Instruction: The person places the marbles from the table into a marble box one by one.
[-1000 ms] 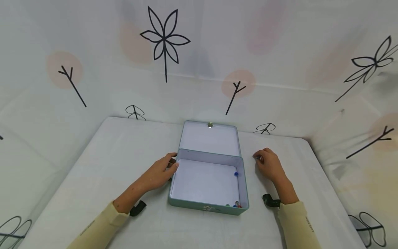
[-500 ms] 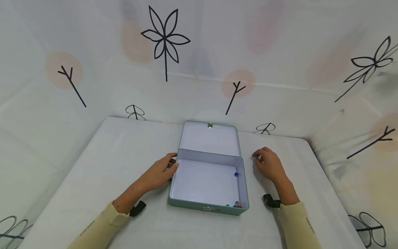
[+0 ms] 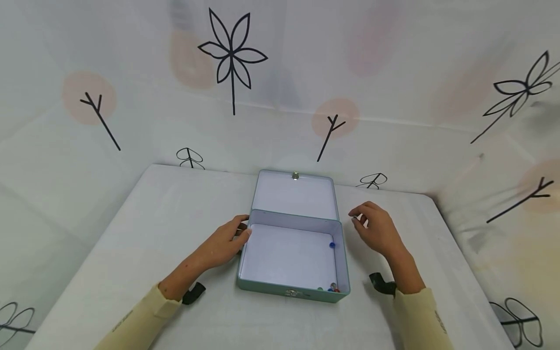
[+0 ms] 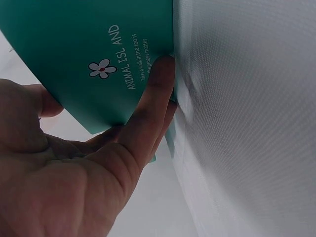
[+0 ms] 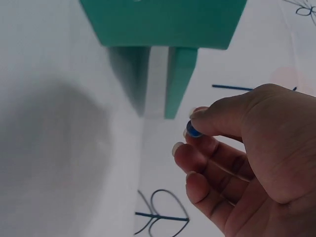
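A green metal box [image 3: 294,293] with a white inside stands on the table, its hinged lid [image 3: 295,194] laid back. My left hand [image 3: 223,243] holds the box's left wall, thumb over the rim and fingers along the printed outer side [image 4: 98,59]. Right of the box, my right hand [image 3: 378,228] is raised over the table. It pinches a small blue marble [image 5: 194,129] between thumb and fingertips. Inside the box, one blue marble [image 3: 332,245] lies by the right wall. Several more marbles [image 3: 334,286] gather in its near right corner, partly hidden by the front wall.
A white cloth [image 3: 175,204] covers the table. Behind it and at both sides rise white fabric walls [image 3: 280,126] with plant drawings. A metal clasp [image 3: 291,293] sits on the box front and a latch [image 3: 295,175] on the lid's far edge. Dark wrist mounts [image 3: 382,284] hang beside both wrists.
My right hand has lifted from the table with the blue marble and shifted slightly left toward the box. The left hand, the box and the marbles in it have stayed put.
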`<act>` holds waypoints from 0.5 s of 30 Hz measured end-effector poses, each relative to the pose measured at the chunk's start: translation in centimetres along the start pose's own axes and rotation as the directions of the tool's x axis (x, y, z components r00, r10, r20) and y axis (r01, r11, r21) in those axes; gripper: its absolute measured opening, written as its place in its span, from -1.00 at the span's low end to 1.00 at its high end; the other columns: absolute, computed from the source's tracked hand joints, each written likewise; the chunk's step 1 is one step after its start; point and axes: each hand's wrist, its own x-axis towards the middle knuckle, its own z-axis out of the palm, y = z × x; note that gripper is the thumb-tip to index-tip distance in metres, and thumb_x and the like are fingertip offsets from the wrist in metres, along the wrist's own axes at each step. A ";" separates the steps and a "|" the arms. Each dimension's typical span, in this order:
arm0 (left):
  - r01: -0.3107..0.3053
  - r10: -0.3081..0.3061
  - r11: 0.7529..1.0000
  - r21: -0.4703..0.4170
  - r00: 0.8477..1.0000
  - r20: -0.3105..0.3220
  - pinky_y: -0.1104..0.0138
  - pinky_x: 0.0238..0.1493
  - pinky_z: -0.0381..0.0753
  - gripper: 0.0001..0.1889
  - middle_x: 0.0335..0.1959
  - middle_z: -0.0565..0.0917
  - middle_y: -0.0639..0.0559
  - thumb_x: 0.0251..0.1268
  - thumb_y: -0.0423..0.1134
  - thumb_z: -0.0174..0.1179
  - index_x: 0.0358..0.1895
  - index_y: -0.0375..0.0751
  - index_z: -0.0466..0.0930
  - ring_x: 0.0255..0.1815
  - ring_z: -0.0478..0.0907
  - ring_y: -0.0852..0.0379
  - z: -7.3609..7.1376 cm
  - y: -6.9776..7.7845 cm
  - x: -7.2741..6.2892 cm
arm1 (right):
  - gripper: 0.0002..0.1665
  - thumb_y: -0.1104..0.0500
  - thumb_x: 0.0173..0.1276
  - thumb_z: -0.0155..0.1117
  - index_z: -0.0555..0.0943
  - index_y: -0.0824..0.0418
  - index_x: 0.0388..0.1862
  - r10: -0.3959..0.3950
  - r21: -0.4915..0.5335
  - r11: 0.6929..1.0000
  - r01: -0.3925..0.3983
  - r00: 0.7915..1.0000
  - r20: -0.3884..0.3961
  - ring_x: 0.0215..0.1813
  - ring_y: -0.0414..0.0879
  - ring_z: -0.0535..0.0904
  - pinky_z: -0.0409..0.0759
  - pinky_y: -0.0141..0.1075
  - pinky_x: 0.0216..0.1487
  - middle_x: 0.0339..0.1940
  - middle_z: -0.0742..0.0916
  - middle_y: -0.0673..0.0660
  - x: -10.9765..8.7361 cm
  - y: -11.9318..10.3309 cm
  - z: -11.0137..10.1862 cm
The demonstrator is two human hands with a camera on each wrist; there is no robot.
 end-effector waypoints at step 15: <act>-0.002 0.002 1.000 0.005 1.000 -0.006 -0.08 0.43 0.53 -0.37 0.48 0.51 -0.22 0.75 0.00 -0.03 0.66 -0.22 0.16 0.48 0.49 -0.15 0.1 -0.1 0.0 | -0.79 0.43 0.37 0.43 0.77 0.24 -0.07 -0.159 0.014 0.987 0.159 0.987 0.000 -0.21 -0.11 0.62 0.65 -0.18 -0.23 -0.10 0.73 0.06 -0.7 -3.9 -1.6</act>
